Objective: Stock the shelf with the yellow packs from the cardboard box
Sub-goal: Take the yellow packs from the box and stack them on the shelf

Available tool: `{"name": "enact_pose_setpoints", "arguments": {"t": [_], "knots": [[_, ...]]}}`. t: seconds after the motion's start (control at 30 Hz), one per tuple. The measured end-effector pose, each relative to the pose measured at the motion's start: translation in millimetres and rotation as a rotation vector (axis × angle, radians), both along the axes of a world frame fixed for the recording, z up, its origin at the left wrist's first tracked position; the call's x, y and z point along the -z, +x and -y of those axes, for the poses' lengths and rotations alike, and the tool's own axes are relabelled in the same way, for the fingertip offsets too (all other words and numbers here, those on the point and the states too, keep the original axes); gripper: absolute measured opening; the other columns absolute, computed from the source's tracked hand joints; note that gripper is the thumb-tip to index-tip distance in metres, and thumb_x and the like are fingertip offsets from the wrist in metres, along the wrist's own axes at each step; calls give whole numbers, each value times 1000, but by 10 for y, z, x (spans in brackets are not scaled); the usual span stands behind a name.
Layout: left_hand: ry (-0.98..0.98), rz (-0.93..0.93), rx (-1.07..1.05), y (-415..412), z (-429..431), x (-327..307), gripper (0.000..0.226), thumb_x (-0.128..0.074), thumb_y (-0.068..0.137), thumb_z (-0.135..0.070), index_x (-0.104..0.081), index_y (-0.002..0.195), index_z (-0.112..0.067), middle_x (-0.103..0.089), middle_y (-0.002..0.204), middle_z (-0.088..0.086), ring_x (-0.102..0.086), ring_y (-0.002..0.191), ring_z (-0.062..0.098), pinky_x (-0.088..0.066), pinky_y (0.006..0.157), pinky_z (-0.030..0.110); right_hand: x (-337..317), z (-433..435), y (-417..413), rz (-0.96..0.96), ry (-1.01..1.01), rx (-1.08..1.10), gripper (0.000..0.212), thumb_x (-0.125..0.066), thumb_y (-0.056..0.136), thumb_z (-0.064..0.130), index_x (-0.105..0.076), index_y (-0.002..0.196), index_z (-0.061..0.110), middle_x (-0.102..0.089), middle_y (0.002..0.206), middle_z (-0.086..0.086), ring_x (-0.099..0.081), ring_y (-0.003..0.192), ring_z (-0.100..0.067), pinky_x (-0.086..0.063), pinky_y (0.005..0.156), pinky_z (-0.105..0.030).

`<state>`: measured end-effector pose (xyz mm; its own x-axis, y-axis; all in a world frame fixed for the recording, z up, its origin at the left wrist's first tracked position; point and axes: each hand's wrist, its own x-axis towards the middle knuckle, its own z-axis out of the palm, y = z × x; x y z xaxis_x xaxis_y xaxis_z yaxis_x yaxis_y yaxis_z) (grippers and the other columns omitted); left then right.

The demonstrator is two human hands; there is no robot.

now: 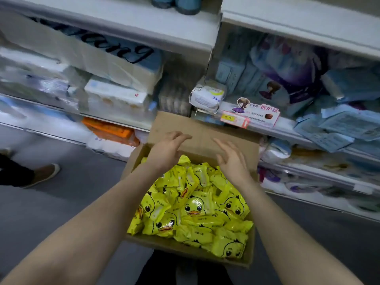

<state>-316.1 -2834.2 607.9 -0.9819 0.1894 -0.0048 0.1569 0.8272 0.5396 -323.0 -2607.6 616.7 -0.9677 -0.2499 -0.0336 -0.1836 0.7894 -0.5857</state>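
An open cardboard box [205, 128] sits on the floor in front of me, its far flap raised toward the shelves. It is filled with several yellow packs [195, 208] printed with a duck face. My left hand [167, 150] hovers over the box's far left part, fingers loosely bent and holding nothing. My right hand [232, 159] hovers over the far right part, fingers spread and empty. Both forearms reach across the packs. The white shelf [267, 126] stands right behind the box.
The shelves hold white tissue packs [115, 95] at left, a white pack [207, 95] at centre, and blue and purple packs [287, 64] at right. Orange packs [111, 130] lie on a low shelf. Another person's shoe [44, 174] stands on the grey floor at left.
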Motion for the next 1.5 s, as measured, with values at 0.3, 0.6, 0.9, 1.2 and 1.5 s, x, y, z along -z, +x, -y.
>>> {"name": "enact_pose_setpoints", "arguments": {"t": [0.3,0.6,0.9,1.2,1.5], "knots": [[-167,307,233,189,-248,824,69,-68,85,-15,-38,146,-28,-38,149,1,-35,138,24,-46,99,39,773,-363,323,392,307,137,66,-61,92,21,-32,151,24,-47,144,-14,-46,130,-32,-42,102,-40],[-507,306,477,245,-478,1222,72,-59,89,-6,-29,150,-29,-30,155,-1,-31,139,25,-28,111,31,1347,-478,407,516,445,88,60,-51,97,36,-28,151,24,-33,153,-8,-41,134,-32,-42,102,-46],[-631,323,427,179,-540,1095,24,-63,90,-28,-68,113,-29,-58,123,-1,-43,124,23,-36,98,32,1236,-367,703,645,287,55,102,-86,71,32,-23,152,30,4,163,-9,-36,138,-37,-39,106,-40],[-240,301,52,234,-613,946,23,-64,90,-34,-68,108,-21,-66,110,4,-49,117,23,-45,86,34,985,-549,508,508,-41,391,43,-81,77,29,-68,116,19,-60,114,-4,-63,98,-19,-49,88,-29],[-180,370,129,242,-695,1249,80,-82,72,-30,-39,139,-22,-36,142,9,-31,135,32,-30,110,37,1213,-753,622,626,318,189,80,-81,72,37,-42,142,29,-46,142,-6,-45,129,-29,-41,103,-40]]}}
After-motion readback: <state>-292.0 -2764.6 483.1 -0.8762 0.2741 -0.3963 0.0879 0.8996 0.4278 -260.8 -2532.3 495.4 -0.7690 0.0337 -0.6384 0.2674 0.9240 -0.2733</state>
